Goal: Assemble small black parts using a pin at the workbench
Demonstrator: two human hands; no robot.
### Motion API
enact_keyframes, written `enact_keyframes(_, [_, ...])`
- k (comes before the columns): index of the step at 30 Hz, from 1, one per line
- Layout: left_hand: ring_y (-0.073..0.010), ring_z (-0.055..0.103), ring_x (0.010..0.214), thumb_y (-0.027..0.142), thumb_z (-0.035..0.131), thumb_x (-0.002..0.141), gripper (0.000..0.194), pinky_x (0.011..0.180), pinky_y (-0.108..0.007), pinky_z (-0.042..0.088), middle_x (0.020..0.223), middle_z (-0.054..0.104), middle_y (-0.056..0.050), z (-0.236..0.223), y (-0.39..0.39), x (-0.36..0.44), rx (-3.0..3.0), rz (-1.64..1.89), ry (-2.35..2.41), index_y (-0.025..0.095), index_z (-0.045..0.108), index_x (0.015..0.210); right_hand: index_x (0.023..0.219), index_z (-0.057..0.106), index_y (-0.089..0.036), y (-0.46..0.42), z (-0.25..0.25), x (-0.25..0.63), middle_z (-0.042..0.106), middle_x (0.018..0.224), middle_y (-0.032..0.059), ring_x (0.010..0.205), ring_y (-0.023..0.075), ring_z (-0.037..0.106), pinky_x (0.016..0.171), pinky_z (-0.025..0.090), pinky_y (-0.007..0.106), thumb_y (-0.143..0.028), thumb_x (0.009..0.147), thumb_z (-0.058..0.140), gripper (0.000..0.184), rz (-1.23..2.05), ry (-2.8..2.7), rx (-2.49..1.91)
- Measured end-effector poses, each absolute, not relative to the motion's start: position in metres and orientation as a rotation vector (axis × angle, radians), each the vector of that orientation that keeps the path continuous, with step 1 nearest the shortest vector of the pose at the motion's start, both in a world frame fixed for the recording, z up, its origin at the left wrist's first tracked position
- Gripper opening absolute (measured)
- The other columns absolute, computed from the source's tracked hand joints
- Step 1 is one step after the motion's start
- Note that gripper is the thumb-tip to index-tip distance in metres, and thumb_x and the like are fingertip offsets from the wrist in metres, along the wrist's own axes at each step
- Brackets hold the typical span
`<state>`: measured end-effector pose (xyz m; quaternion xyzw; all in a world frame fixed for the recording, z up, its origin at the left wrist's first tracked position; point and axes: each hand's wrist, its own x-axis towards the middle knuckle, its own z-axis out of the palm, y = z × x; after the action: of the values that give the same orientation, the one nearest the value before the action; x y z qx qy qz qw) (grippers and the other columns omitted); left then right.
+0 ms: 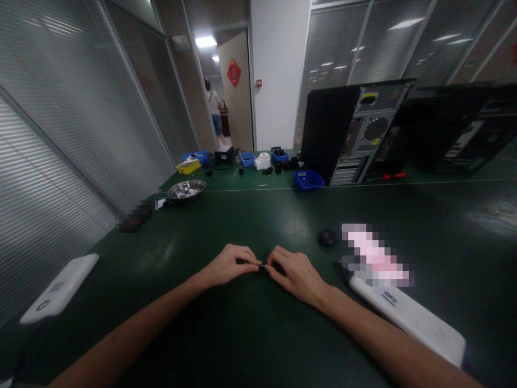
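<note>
Both my hands meet just above the dark green table (226, 334), near the middle of the view. My left hand (234, 264) is closed, its thumb and index finger pinching one end of a tiny dark piece (262, 266). From the other side, my right hand (297, 275) pinches the same piece between thumb and fingertips. A light glint shows on it, but it is too small for its kind to be made out. To the right of my right hand lies a round black object (327, 237).
A white block marked 18 (407, 312) lies beside my right forearm, another white block (60, 288) at far left. Further back are a metal dish (186, 189), a blue bin (308, 180) and a computer case (347, 134). A person (215, 110) stands beyond the doorway.
</note>
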<state>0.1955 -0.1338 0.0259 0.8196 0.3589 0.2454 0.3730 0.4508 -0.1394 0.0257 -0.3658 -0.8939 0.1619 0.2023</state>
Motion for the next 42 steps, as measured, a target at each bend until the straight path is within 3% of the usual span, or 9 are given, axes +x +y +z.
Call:
enact_keyframes(17, [-0.0175, 0.066, 0.101, 0.028, 0.062, 0.099, 0.023, 0.090, -0.032, 0.052, 0.112, 0.071, -0.005, 0.020, -0.145, 0.206, 2.234, 0.730, 0.966, 0.026, 0.076, 0.118, 0.103, 0.062, -0.024, -0.140, 0.023, 0.448, 0.064, 0.100, 0.0003, 0.076, 0.0136, 0.061, 0.066, 0.042, 0.026, -0.035, 0.104, 0.049, 0.017, 0.455, -2.443, -1.036])
enact_keyframes(27, [-0.0189, 0.056, 0.103, 0.021, 0.054, 0.100, 0.050, 0.092, -0.033, 0.048, 0.115, 0.059, -0.006, 0.024, -0.147, 0.215, 2.388, 0.569, 1.066, 0.033, 0.052, 0.149, 0.101, 0.060, -0.023, -0.136, 0.018, 0.451, 0.064, 0.101, 0.0014, 0.073, 0.0141, 0.060, 0.063, 0.037, 0.027, -0.035, 0.105, 0.048, 0.018, 0.297, -2.366, -1.248])
enact_keyframes(33, [-0.0195, 0.056, 0.110, 0.018, 0.054, 0.099, 0.051, 0.097, -0.034, 0.049, 0.121, 0.059, -0.007, 0.027, -0.150, 0.215, 2.378, 0.554, 1.102, 0.029, 0.051, 0.148, 0.099, 0.062, -0.024, -0.136, 0.017, 0.450, 0.065, 0.099, 0.0013, 0.077, 0.0151, 0.062, 0.065, 0.035, 0.027, -0.030, 0.101, 0.054, 0.011, 0.209, -2.386, -1.339])
enact_keyframes(38, [-0.0198, 0.058, 0.117, 0.022, 0.057, 0.100, 0.030, 0.102, -0.036, 0.049, 0.125, 0.063, -0.006, 0.027, -0.148, 0.212, 2.360, 0.621, 1.074, 0.027, 0.066, 0.129, 0.099, 0.062, -0.025, -0.137, 0.020, 0.451, 0.065, 0.097, 0.0009, 0.074, 0.0145, 0.062, 0.061, 0.032, 0.027, -0.033, 0.102, 0.052, 0.013, 0.169, -2.363, -1.418])
enact_keyframes(42, [-0.0202, 0.054, 0.128, 0.023, 0.053, 0.103, 0.031, 0.112, -0.040, 0.044, 0.136, 0.062, -0.004, 0.027, -0.148, 0.217, 2.439, 0.597, 1.000, 0.028, 0.064, 0.131, 0.098, 0.062, -0.024, -0.138, 0.020, 0.449, 0.065, 0.097, 0.0008, 0.073, 0.0145, 0.062, 0.061, 0.032, 0.028, -0.034, 0.103, 0.050, 0.016, 0.162, -2.335, -1.468])
